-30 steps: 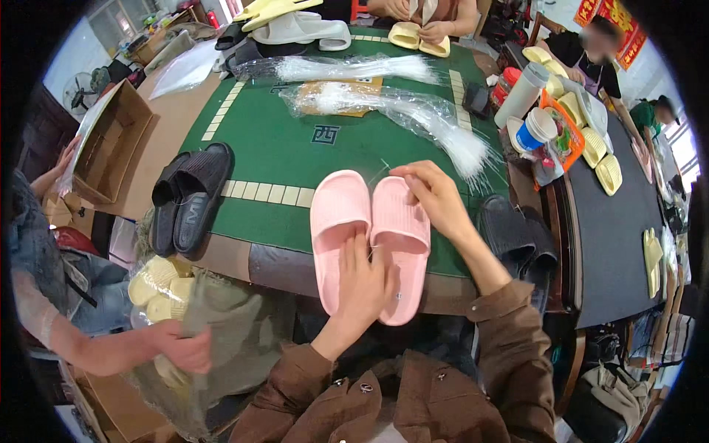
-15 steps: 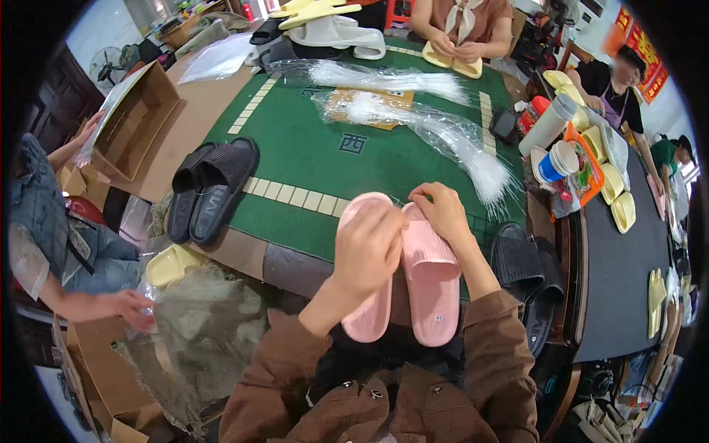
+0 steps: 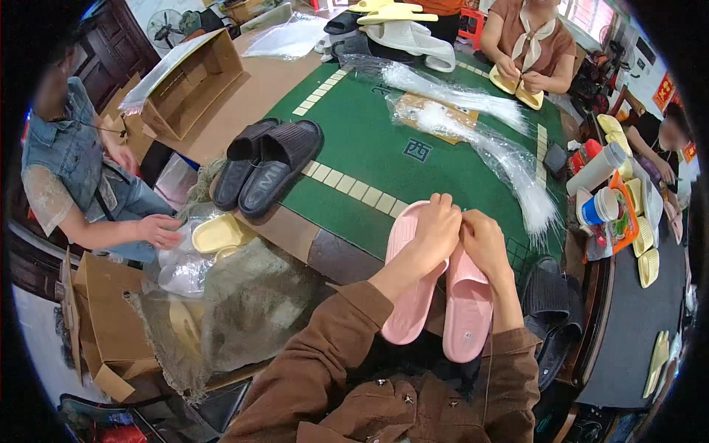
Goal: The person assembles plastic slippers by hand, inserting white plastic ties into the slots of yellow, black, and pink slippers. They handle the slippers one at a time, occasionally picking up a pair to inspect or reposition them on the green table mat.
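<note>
At the far left a seated person in a denim vest (image 3: 70, 159) reaches a hand (image 3: 159, 230) toward a pale yellow slipper (image 3: 216, 233) lying among clear plastic bags (image 3: 181, 269) just off the worktop's edge. An open cardboard box (image 3: 188, 85) sits on the brown part of the worktop (image 3: 251, 96) behind. Further in, a pair of black slippers (image 3: 267, 171) lies side by side, half on the green mat (image 3: 369, 140) and half on the wooden border.

At the centre, the pair of pink slippers (image 3: 443, 295) rests at the near edge of the worktop, soles up and side by side, toes pointing away. The left hand (image 3: 434, 230) is curled with its fingers closed on the toe end of the left slipper. The right hand (image 3: 484, 244) touches it, fingers pinched together over the top of the right slipper; what lies between the fingertips is hidden.

Beyond them, long clear plastic sleeves (image 3: 509, 166) trail across the mat. To the right, another pair of black slippers (image 3: 554, 310) lies just beside the pink ones, and a white cup (image 3: 600, 209) stands near an orange tray (image 3: 628, 221). Across the worktop, another person (image 3: 532, 44) handles a yellow slipper (image 3: 517, 88).
</note>
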